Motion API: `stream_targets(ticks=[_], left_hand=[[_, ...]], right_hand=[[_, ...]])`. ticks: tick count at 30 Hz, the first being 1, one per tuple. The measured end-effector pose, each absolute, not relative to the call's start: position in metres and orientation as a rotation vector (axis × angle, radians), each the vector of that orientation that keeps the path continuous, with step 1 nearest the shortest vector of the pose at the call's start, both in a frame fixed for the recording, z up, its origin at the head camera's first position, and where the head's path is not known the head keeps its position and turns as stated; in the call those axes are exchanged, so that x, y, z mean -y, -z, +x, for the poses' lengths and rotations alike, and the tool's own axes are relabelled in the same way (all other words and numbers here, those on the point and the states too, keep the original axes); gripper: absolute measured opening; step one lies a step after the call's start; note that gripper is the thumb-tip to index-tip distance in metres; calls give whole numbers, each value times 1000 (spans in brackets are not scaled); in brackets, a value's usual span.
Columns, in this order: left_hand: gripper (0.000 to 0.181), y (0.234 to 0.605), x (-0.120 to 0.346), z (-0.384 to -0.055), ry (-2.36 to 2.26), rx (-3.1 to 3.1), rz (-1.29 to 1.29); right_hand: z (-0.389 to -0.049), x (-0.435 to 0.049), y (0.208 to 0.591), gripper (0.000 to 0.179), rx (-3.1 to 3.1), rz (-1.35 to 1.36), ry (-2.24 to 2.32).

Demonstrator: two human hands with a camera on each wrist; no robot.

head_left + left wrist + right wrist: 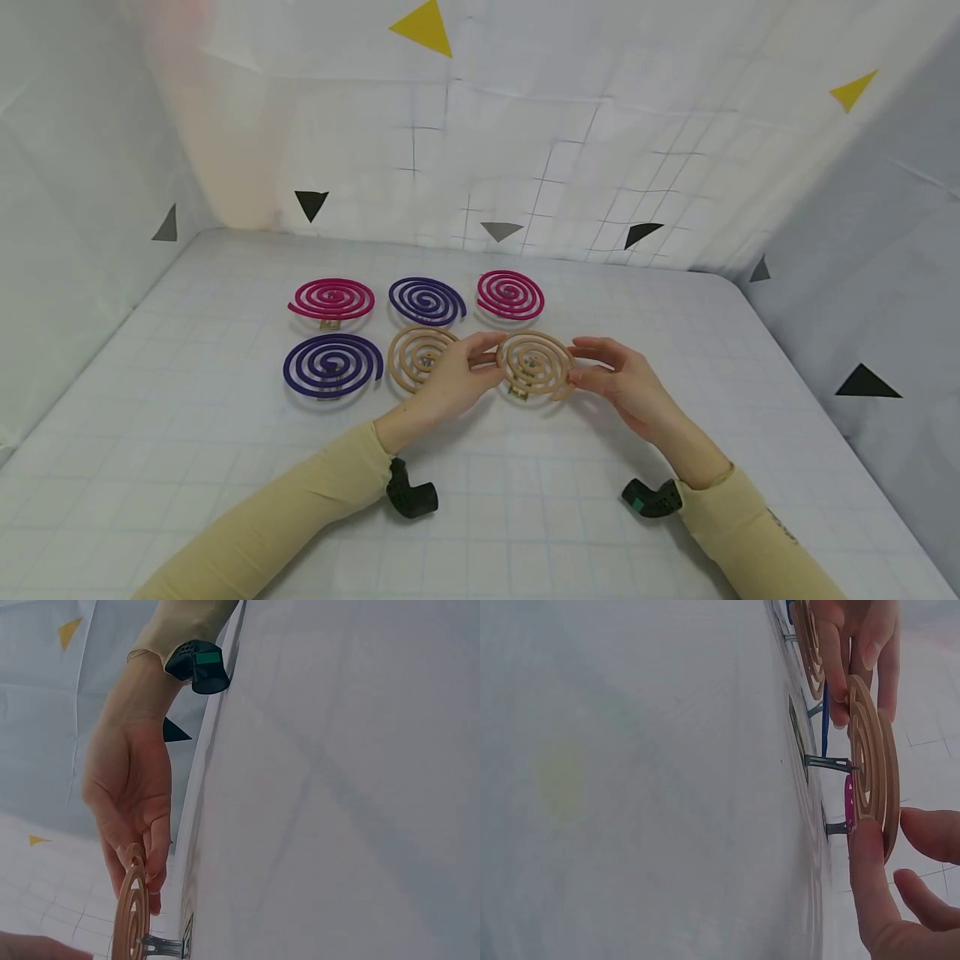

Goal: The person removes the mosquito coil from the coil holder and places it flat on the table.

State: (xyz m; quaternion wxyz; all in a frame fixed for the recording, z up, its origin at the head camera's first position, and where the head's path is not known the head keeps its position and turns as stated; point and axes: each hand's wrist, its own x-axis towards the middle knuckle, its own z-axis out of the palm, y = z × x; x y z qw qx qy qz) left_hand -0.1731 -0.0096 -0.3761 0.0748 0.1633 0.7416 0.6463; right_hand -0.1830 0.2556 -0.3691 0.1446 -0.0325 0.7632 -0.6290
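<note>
While fingers (600,343) pinch opposite sides, one tan coil (535,360) sits between them.

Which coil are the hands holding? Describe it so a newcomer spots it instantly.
On the white table, start at the nearer blue coil and go right past the left tan coil. The next, ending that row, is the right tan coil. Unlike its neighbours, it has the left hand and right hand pinching opposite edges.
</note>
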Motion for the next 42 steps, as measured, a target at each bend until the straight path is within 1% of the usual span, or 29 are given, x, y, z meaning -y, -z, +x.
stream_targets(ticks=[3, 10, 15, 26, 34, 42], left_hand=[[49, 375, 9, -172, -1953, -2217, 482], [43, 372, 7, -171, -2035, -2189, 459], [41, 373, 4, -172, -2100, -2180, 417], [43, 367, -2, -177, -2103, -2180, 335], [45, 362, -10, -184, -2152, -2140, 300], [44, 359, -21, -191, -2192, -2150, 280]], right_hand=[[-183, -257, 369, 65, -2194, -84, 1824], [-184, -260, 365, 57, -2224, -85, 1811], [-186, -264, 362, 56, -2230, -84, 1830], [-189, -270, 356, 50, -2096, -17, 2005], [-194, -273, 351, 33, -1953, 9, 2174], [-199, -275, 348, 33, -1962, 59, 2231]])
